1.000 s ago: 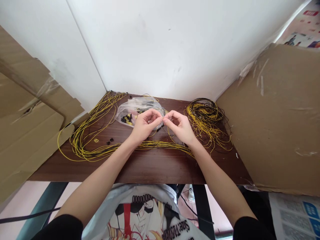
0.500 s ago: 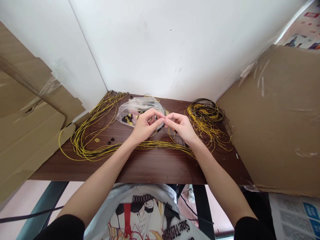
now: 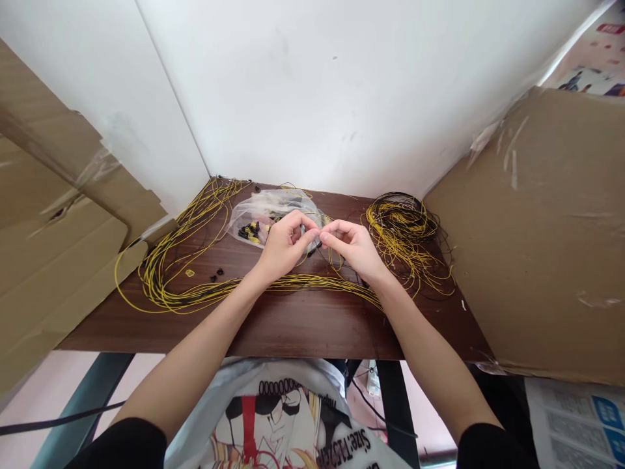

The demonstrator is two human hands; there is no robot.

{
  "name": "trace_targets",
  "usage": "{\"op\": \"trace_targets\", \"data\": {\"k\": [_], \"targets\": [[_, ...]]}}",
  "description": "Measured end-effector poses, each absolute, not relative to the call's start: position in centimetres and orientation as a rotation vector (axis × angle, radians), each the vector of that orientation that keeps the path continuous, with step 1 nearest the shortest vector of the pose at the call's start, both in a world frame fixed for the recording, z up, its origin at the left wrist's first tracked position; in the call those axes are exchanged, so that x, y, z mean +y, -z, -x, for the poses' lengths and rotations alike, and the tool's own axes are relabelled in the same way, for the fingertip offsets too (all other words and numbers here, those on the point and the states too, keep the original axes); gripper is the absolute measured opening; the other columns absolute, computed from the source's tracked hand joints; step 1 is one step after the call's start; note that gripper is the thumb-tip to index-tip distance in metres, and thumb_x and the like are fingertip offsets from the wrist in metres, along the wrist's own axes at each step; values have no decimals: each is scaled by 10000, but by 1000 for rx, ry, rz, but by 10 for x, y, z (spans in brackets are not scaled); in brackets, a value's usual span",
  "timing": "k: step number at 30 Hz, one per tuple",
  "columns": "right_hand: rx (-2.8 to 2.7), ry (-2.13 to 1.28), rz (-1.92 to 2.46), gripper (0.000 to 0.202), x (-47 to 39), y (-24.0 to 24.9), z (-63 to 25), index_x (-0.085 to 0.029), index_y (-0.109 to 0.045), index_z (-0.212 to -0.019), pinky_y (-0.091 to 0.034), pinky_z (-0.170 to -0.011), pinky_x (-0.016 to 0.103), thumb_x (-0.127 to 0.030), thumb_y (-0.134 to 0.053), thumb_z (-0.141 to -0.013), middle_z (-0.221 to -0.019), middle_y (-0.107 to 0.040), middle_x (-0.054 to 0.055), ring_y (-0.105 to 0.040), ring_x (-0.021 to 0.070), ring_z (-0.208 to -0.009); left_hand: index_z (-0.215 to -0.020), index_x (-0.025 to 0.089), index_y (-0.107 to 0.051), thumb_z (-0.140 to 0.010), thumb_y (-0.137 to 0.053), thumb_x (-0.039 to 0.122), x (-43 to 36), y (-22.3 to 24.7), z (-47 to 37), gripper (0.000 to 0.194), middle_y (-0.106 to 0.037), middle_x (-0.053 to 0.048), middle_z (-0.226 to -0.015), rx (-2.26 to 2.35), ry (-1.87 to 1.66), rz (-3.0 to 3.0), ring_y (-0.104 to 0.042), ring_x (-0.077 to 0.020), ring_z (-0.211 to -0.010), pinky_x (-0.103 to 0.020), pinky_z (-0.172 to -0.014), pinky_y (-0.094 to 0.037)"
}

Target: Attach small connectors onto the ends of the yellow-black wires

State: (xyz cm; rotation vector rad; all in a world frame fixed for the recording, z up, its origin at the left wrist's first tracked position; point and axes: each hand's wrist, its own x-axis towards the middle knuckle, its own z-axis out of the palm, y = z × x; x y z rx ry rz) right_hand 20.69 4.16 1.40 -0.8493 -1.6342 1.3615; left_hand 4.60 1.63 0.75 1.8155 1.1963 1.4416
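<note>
My left hand [image 3: 288,243] and my right hand [image 3: 352,246] meet fingertip to fingertip above the middle of the brown table [image 3: 303,326]. Each is closed in a pinch, and whatever lies between the fingertips is too small to make out. Just behind my left hand lies a clear plastic bag [image 3: 266,203] with black and yellow small parts in it. Beneath my wrists runs a long bundle of yellow and black wires [image 3: 170,301], curving round on the left. A tangled coil of yellow and black wires [image 3: 403,225] lies right of my right hand.
Cardboard stands on the left [image 3: 58,260] and on the right [image 3: 532,241]. A white wall [image 3: 317,98] rises behind the table. Small black pieces [image 3: 219,271] and a yellow piece [image 3: 190,273] lie on the left part of the table.
Both hands have shifted very slightly, their fingertips still together. Nothing else has visibly moved.
</note>
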Motion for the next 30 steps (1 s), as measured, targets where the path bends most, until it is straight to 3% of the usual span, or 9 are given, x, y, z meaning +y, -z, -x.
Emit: {"op": "trace_targets", "data": {"k": [14,18,23,30], "targets": [[-1611,-1327,909,229,44,-15,-208,-159,-601,-700,-376,-507,221,-371,-686,-715,-604,-582,-13,-459,72,-527,-777,150,-593,-860,-523,284,16,-6,-49,172,-547,-5,-718,1256,-1372,-1856,-418,-97,-593,-231,-548,-330],[-1569,-1265,938,200,48,-11,-211,-158,-606,-700,-382,-506,216,-346,-673,-719,-598,-586,-16,-459,69,-515,-815,159,-640,-893,-474,298,13,-2,-46,230,-561,-34,-834,1468,-1104,-2226,-499,-125,-707,-254,-617,-363],[-1542,-1231,944,154,50,-10,-213,-160,-614,-689,-386,-510,215,-304,-656,-724,-599,-589,-16,-460,66,-508,-875,201,-667,-853,-556,321,11,5,-42,165,-560,-53,-961,1706,-590,-2574,-524,-196,-898,-272,-584,-348],[-1552,-1248,945,138,50,-11,-213,-159,-620,-694,-388,-511,216,-291,-656,-718,-595,-583,-18,-458,66,-505,-947,215,-653,-838,-594,336,12,9,-42,172,-544,-57,-1027,1797,-402,-2595,-511,-215,-976,-281,-609,-392]]}}
